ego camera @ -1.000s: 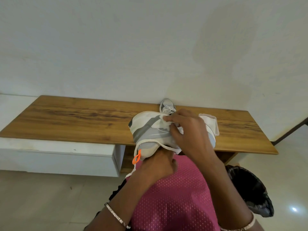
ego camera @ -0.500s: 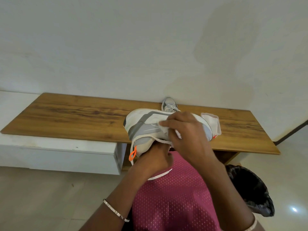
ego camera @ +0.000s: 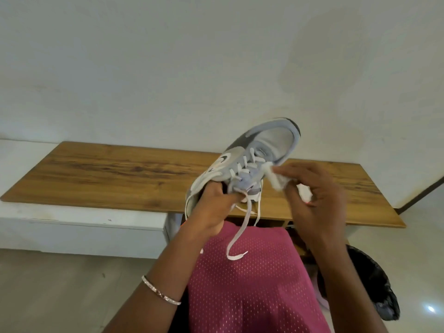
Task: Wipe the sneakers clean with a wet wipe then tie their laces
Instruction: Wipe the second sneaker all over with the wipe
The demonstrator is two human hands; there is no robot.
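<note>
- The grey and white lace-up sneaker point(ego camera: 252, 159) is held up in the air above the long wooden tabletop point(ego camera: 125, 174), toe pointing up and away toward the plain white wall point(ego camera: 168, 56).
- The left hand point(ego camera: 213, 207) reaches into the sneaker's opening at the heel end, fingers curled inside it, so it grips the shoe from within.
- The right hand point(ego camera: 314, 203) sits just to the right of the sneaker and pinches a crumpled white wet wipe point(ego camera: 276, 179) between thumb and fingertips; the wipe touches the shoe's side near the lace rows.
- The white flat laces point(ego camera: 242, 227) are untied: 2 loose ends hang down from the tongue area, 1 trailing over the pink mesh garment point(ego camera: 252, 284) on the person's lap.
- A thin sparkly bracelet point(ego camera: 159, 290) circles the left wrist.
- A bin lined with a black plastic bag point(ego camera: 370, 284) stands on the pale floor to the right, partly hidden by the right forearm.
- A white cabinet block point(ego camera: 81, 227) sits under the left part of the tabletop.
- Whether a 2nd sneaker lies on the tabletop cannot be told; the raised shoe and hands cover that area.
</note>
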